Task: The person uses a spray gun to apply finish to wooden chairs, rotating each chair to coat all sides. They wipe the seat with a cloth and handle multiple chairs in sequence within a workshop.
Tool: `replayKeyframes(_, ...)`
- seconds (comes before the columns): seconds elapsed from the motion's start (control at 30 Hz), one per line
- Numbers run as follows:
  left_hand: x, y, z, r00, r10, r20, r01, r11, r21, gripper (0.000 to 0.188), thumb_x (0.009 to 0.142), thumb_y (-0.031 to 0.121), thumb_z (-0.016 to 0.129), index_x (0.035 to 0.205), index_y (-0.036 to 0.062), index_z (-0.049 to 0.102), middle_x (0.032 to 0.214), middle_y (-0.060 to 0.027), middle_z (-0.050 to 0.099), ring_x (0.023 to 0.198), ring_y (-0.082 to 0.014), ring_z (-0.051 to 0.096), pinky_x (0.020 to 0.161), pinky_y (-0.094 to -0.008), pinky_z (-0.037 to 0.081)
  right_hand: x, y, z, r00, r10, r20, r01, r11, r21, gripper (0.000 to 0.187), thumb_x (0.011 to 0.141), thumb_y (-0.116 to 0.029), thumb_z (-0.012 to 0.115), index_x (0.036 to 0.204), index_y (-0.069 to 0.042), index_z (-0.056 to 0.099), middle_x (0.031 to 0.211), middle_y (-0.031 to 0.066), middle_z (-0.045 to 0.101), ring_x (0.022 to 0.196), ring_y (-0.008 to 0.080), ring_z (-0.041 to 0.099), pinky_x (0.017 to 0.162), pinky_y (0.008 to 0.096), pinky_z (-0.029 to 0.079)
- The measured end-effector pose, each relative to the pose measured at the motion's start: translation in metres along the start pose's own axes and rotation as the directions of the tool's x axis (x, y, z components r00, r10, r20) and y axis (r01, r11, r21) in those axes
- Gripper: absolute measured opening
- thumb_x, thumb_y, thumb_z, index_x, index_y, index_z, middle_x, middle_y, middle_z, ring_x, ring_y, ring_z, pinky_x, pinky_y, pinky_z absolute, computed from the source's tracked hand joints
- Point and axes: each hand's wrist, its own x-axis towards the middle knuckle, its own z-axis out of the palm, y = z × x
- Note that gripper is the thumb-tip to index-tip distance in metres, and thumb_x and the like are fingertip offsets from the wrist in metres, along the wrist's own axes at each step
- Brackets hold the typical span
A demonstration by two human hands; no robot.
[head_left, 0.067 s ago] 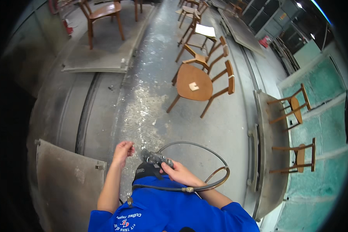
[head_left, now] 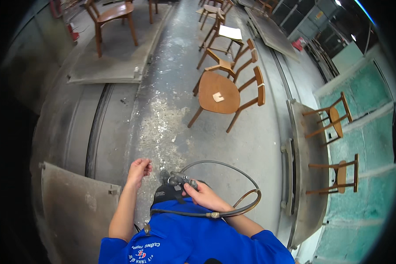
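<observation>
My right hand is wrapped round a dark metal spray gun in front of my waist. A black hose loops from the gun out to the right and back across my blue shirt, with a brass-coloured fitting on it. Over the floor to the left, my left hand is raised with its fingers curled together; whatever they hold, if anything, cannot be made out. Ahead, out of reach of both hands, stands a brown wooden chair with a pale piece on its seat.
More wooden chairs line up behind it, one bearing a white sheet. A flat platform at the far left carries another chair. Near left lies a metal plate. Two chairs stand on the right platform beside green-covered panels.
The view has shifted slightly, so the chairs sit a little further left and higher. My left hand has risen slightly; the right hand keeps its hold on the spray gun.
</observation>
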Motion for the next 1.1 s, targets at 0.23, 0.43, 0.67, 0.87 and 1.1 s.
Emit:
replayKeyframes(0.23,0.135,0.066,0.041,0.989,-0.097,0.112,0.064,0.963,0.263,0.016,0.096,0.024,0.062,0.099,0.0085,0.065,0.078,-0.0011,0.066,0.064,-0.0101,0.061,0.056,-0.0265,0.049,0.052,-0.002,-0.054,0.945,0.113,-0.306,-0.082,0.990,0.113,0.038,0.098,-0.036,0.063,0.120,-0.006,0.060,0.085,0.0019,0.066,0.060,0.0090,0.055,0.051,0.0271,0.046)
replayKeyframes(0.43,0.252,0.038,0.120,0.975,-0.223,-0.011,0.211,0.905,0.369,0.020,0.090,0.016,0.065,0.108,0.0083,0.062,0.080,-0.0042,0.065,0.063,-0.0145,0.062,0.052,-0.0311,0.049,0.097,0.076,-0.128,0.812,0.250,-0.528,-0.132,0.959,0.251,0.038,0.099,-0.035,0.061,0.124,-0.006,0.058,0.090,0.0047,0.068,0.056,0.0077,0.052,0.048,0.0254,0.044)
replayKeyframes(0.67,0.411,0.013,0.244,0.992,-0.123,-0.018,0.101,0.713,0.694,0.045,0.084,0.020,0.070,0.124,0.0030,0.057,0.088,-0.0120,0.066,0.074,-0.0202,0.065,0.060,-0.0372,0.053,0.127,0.216,-0.241,0.456,0.322,-0.829,-0.361,0.919,0.158,0.049,0.096,-0.026,0.061,0.139,-0.003,0.051,0.119,0.0244,0.067,0.109,0.0361,0.065,0.093,0.0417,0.050)
replayKeyframes(0.87,0.557,0.007,0.361,0.987,0.157,0.022,-0.086,0.412,0.907,0.054,0.083,0.029,0.072,0.125,-0.0027,0.059,0.123,-0.0288,0.062,0.118,-0.0419,0.059,0.100,-0.0454,0.047,0.075,0.319,-0.256,0.277,0.588,-0.760,-0.660,0.691,0.294,0.059,0.093,-0.028,0.061,0.144,-0.002,0.046,0.121,0.0307,0.063,0.114,0.0435,0.062,0.095,0.0479,0.049)
replayKeyframes(1.1,0.649,-0.013,0.469,0.982,0.171,-0.082,0.030,0.289,0.957,0.065,0.079,0.030,0.076,0.131,-0.0017,0.052,0.131,-0.0261,0.051,0.124,-0.0407,0.052,0.105,-0.0449,0.044,-0.007,0.391,-0.190,0.272,0.854,-0.444,-0.886,0.402,0.230,0.037,0.092,-0.032,0.063,0.115,-0.004,0.060,0.095,0.0197,0.071,0.071,0.0347,0.070,0.063,0.0442,0.055)
